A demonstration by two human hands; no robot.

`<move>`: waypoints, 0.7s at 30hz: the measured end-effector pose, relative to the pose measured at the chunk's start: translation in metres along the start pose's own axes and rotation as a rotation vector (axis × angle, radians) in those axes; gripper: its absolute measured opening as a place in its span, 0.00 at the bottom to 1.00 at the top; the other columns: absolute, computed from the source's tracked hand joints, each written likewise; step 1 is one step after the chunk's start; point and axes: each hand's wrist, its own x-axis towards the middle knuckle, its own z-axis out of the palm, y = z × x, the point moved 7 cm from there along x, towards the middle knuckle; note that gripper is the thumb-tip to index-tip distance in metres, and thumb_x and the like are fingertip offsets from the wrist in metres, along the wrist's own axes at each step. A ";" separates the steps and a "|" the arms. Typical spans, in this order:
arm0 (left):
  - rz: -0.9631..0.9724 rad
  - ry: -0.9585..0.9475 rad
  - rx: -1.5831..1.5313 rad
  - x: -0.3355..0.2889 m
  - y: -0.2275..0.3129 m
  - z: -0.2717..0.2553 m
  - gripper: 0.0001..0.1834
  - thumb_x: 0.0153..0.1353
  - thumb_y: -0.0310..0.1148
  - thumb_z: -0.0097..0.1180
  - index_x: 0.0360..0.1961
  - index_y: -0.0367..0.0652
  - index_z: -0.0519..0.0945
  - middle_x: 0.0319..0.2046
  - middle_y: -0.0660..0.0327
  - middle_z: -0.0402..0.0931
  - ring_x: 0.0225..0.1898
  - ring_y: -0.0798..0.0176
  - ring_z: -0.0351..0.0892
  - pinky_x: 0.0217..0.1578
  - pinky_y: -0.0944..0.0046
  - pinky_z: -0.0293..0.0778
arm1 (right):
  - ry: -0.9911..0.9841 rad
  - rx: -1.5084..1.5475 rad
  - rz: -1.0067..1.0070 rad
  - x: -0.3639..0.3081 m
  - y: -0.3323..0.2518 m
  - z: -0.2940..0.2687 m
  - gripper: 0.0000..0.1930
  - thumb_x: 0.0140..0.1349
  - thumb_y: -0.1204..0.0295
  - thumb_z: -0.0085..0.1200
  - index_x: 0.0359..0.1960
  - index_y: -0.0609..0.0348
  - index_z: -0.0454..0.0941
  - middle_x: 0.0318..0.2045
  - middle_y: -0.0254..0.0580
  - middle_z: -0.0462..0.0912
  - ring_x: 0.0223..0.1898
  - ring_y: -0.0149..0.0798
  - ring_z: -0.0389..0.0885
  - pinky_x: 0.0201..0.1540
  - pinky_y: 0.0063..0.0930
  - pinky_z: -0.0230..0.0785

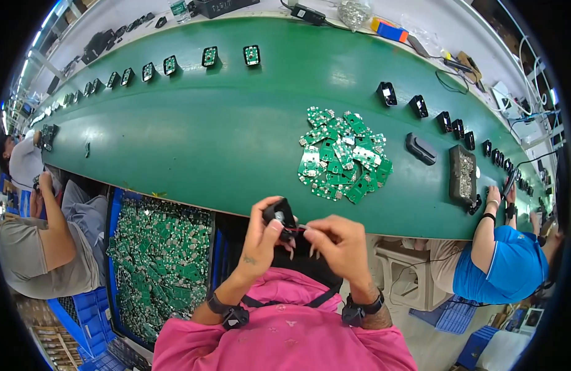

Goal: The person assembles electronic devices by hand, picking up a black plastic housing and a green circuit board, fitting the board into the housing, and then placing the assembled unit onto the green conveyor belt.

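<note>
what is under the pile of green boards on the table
The pile shows overlapping green boards on top, lower ones peeking out between them. The green tabletop surrounds it; whatever lies beneath the boards is covered.

No text is readable: pale marks on a dark box [236,6] and a bottle's [179,10] label are too small.

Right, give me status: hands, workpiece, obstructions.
Left hand grips black plastic housing. Right hand pinches thin red wire beside it. Green circuit-board heap ahead, clear of both hands.
</note>
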 end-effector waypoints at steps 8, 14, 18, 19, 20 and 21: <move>-0.084 0.068 -0.113 -0.002 -0.007 -0.029 0.22 0.74 0.39 0.42 0.65 0.45 0.59 0.44 0.52 0.75 0.30 0.64 0.78 0.32 0.65 0.79 | 0.117 -0.684 -0.163 0.053 0.023 -0.005 0.18 0.56 0.74 0.64 0.48 0.63 0.78 0.40 0.49 0.75 0.31 0.50 0.80 0.36 0.38 0.73; -0.117 0.060 -0.227 -0.006 0.001 -0.027 0.22 0.72 0.37 0.45 0.64 0.45 0.60 0.43 0.53 0.75 0.30 0.64 0.78 0.30 0.66 0.77 | 0.012 -0.796 -0.073 0.062 0.016 -0.010 0.13 0.54 0.75 0.63 0.39 0.64 0.75 0.30 0.49 0.77 0.34 0.60 0.78 0.42 0.44 0.72; -0.132 0.031 -0.145 -0.005 0.000 -0.029 0.26 0.65 0.29 0.53 0.63 0.47 0.61 0.44 0.53 0.76 0.29 0.65 0.79 0.26 0.69 0.75 | 0.017 -0.091 0.222 0.040 0.013 -0.023 0.06 0.61 0.76 0.58 0.36 0.66 0.77 0.27 0.41 0.83 0.23 0.36 0.82 0.27 0.27 0.74; -0.126 0.029 -0.119 -0.004 0.001 -0.025 0.26 0.65 0.28 0.52 0.63 0.46 0.61 0.44 0.53 0.76 0.29 0.65 0.79 0.26 0.70 0.75 | 0.018 0.082 0.212 0.031 0.011 -0.027 0.05 0.64 0.76 0.55 0.33 0.67 0.77 0.27 0.41 0.83 0.22 0.27 0.80 0.23 0.19 0.71; -0.121 0.026 -0.093 -0.003 0.002 -0.022 0.25 0.65 0.28 0.51 0.63 0.46 0.61 0.43 0.54 0.76 0.29 0.65 0.79 0.26 0.70 0.74 | 0.023 0.078 0.217 0.022 0.007 -0.029 0.05 0.64 0.76 0.55 0.33 0.67 0.77 0.27 0.41 0.83 0.22 0.27 0.80 0.23 0.19 0.71; -0.127 0.020 -0.095 -0.002 0.003 -0.019 0.25 0.65 0.28 0.51 0.63 0.46 0.61 0.43 0.54 0.76 0.29 0.65 0.79 0.26 0.70 0.74 | 0.028 0.193 0.235 0.014 0.003 -0.028 0.05 0.64 0.76 0.55 0.32 0.66 0.77 0.25 0.40 0.82 0.21 0.27 0.79 0.22 0.19 0.70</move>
